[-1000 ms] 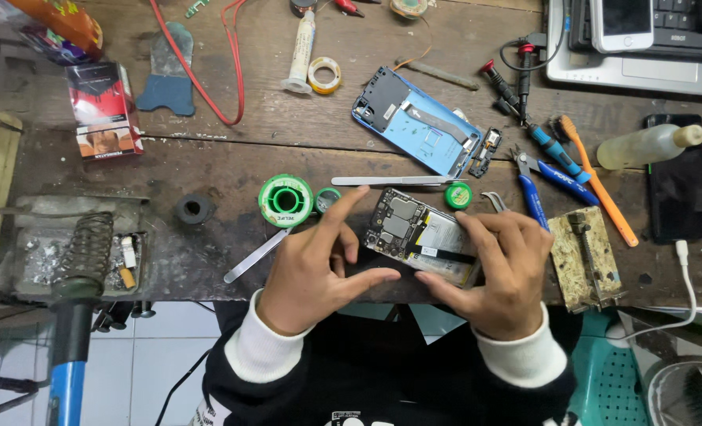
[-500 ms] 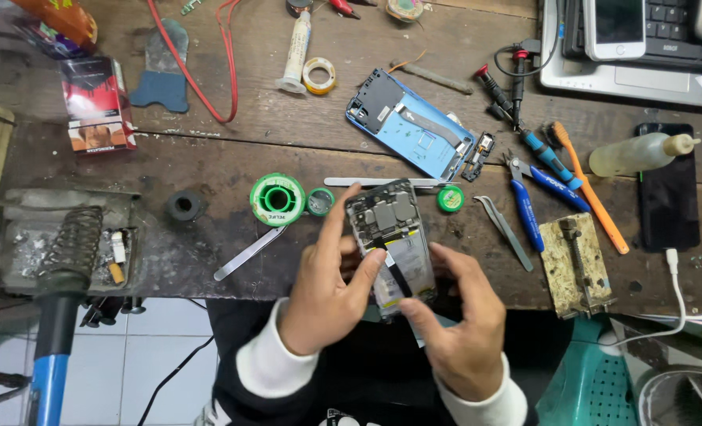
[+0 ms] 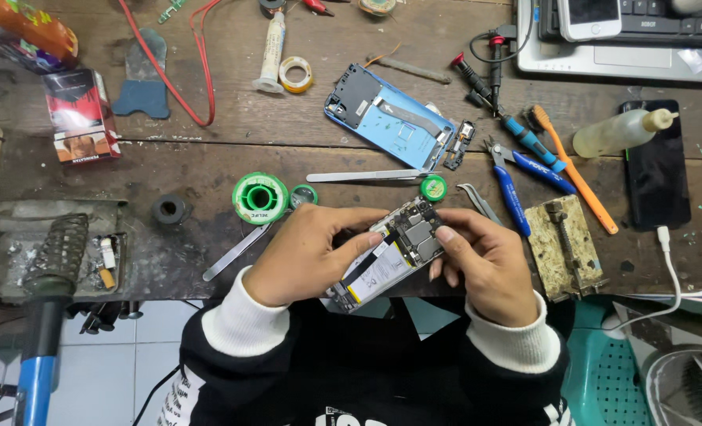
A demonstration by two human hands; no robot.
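Observation:
An opened phone [image 3: 390,254], its circuit board and battery exposed, lies tilted between both hands at the workbench's near edge. My left hand [image 3: 308,256] grips its lower left side, with the thumb pressing on the battery. From the right, my right hand [image 3: 485,264] holds the upper end, the index finger resting on the board. A blue phone back cover [image 3: 390,118] lies further back on the bench. A pair of straight tweezers [image 3: 363,177] and a green solder spool [image 3: 260,198] sit just beyond my hands.
Blue-handled pliers [image 3: 509,189], an orange toothbrush [image 3: 576,170], a metal board holder [image 3: 564,244], a squeeze bottle [image 3: 619,132] and a black phone [image 3: 656,166] lie on the right. A soldering iron stand [image 3: 55,256] and a red box [image 3: 79,114] are on the left. A laptop [image 3: 627,31] sits at the back right.
The phone has been turned from upright to a diagonal tilt, and both hands have shifted grip around it, moving slightly right and closer to the bench edge.

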